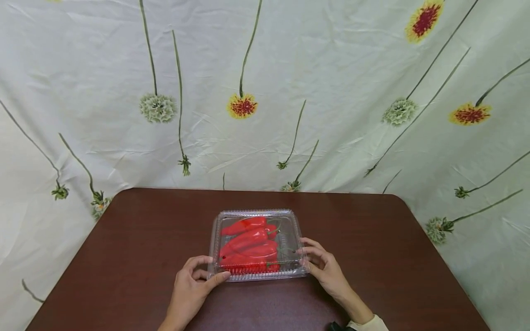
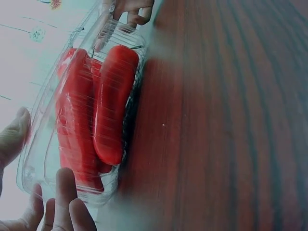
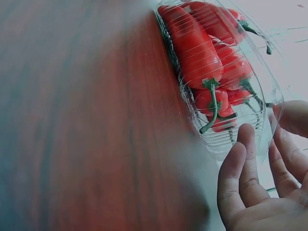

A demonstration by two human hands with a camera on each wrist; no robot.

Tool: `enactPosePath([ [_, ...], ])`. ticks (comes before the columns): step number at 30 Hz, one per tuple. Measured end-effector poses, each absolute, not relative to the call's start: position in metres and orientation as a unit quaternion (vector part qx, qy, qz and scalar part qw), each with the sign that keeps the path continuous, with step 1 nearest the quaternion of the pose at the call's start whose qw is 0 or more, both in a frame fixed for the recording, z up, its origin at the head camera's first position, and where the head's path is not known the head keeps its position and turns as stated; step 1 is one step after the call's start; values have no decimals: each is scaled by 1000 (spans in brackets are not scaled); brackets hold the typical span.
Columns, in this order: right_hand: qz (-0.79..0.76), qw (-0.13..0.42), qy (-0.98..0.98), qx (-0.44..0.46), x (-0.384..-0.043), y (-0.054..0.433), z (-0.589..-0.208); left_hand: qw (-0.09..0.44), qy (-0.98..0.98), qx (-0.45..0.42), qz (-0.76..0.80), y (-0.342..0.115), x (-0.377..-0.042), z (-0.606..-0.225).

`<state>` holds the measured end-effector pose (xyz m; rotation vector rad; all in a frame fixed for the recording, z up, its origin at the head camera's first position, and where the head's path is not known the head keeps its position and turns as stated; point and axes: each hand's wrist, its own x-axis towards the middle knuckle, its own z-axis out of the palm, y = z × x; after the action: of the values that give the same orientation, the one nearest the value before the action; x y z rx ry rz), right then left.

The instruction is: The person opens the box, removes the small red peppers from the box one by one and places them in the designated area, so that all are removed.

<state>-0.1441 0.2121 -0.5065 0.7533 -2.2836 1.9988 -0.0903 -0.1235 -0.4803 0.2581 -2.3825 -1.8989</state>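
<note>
A clear plastic clamshell box (image 1: 290, 225) with its lid down lies near the middle of the tabletop, between both hands. Several red peppers (image 1: 248, 239) with green stems show through it. At the box's left front corner, my left hand (image 1: 188, 287) grips the rim, thumb over the front edge and fingers along the side. My right hand (image 1: 329, 273) holds the right edge between thumb and fingers. In the right wrist view, pepper stems (image 3: 211, 103) point toward the right hand's end of the box. Whether the base touches the table cannot be told.
The dark reddish-brown table (image 1: 157, 230) has rounded far corners. Behind it and at its sides hangs a pale curtain (image 1: 331, 69) printed with flowers. Part of a black object (image 1: 337, 326) shows by the right sleeve at the bottom edge.
</note>
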Motion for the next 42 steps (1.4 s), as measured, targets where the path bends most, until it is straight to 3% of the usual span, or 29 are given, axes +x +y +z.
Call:
enactPosePath([
  [12, 645, 3, -727, 236, -144, 211, -506, 119, -763, 62, -632, -117, -86, -483],
  [42, 636, 6, -735, 234, -145, 212, -507, 85, -730, 88, -672, -115, -85, -487],
])
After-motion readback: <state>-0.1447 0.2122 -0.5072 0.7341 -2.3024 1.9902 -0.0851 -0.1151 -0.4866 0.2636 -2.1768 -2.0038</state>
